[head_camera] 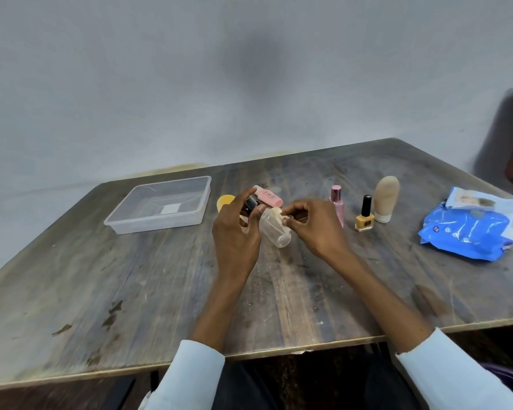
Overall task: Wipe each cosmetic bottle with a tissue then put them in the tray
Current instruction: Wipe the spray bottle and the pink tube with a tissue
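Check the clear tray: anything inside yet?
No bottles in the clear tray; only a pale square patch shows on its floor, sticker or glare, cannot tell. Nothing covers it; the left hand grips a clear bottle.

Left hand (234,232): I have it raised over the table, fingers curled round a clear bottle (274,230).
Right hand (314,224): I pinch a tissue (276,213) at the bottle's neck.
Forearms: both bare, reaching forward, pale sleeves pushed back.
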